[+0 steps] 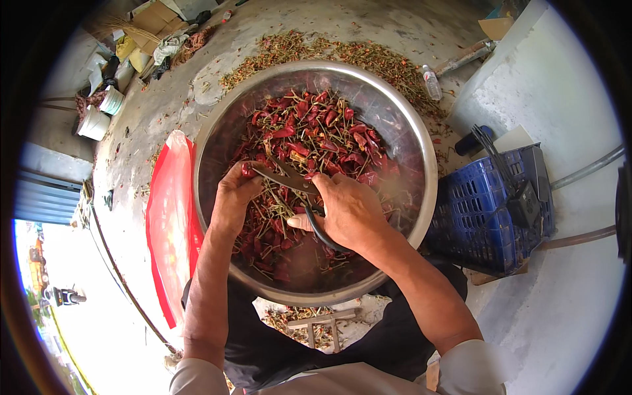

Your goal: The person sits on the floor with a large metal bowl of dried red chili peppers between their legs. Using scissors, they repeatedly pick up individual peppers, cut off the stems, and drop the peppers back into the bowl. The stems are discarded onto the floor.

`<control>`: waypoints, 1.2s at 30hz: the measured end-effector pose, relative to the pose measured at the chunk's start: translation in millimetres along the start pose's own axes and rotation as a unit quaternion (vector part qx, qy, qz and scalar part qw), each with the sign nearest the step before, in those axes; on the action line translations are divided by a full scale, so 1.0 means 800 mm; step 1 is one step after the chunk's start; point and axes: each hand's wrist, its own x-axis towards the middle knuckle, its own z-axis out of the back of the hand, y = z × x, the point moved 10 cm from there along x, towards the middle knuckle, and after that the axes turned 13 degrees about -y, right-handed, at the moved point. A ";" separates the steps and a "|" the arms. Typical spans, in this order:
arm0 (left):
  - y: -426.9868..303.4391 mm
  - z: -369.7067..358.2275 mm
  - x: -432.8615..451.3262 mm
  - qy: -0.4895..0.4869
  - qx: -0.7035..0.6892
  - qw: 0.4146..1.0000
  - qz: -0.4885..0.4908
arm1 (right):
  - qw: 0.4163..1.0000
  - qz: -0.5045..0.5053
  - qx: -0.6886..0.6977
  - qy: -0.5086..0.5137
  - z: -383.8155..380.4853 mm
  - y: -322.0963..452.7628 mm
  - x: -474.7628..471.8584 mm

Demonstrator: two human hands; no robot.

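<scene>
A wide stainless steel basin (428, 170) is before me, heaped with dried red chili peppers (296, 123) and their stems. My left hand (232, 197) pinches one red chili (248, 170) at the basin's left side. In my right hand (348, 212) is a pair of scissors (291, 181) with black handles, the blades parted and pointing up-left over the heap. One blade tip reaches the chili at my left fingertips; whether it touches is hard to tell. Another bit of red chili shows by my right index finger.
A red and white plastic sack (170, 227) lies left of the basin. To its right stands a blue plastic crate (474, 217). Cut stems (390, 69) are piled beyond the rim, near a plastic bottle (432, 83). White buckets (94, 122) stand far left.
</scene>
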 end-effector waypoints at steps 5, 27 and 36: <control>-0.009 -0.023 -0.009 0.046 0.043 0.998 -0.007 | 1.000 0.004 -0.002 0.029 -0.012 0.003 -0.006; -0.029 0.000 0.002 -0.014 -0.022 0.998 -0.056 | 0.999 0.000 -0.009 0.037 -0.002 0.005 -0.003; -0.034 -0.010 -0.005 0.001 0.003 0.998 -0.058 | 0.998 0.016 -0.021 0.050 -0.013 0.006 -0.008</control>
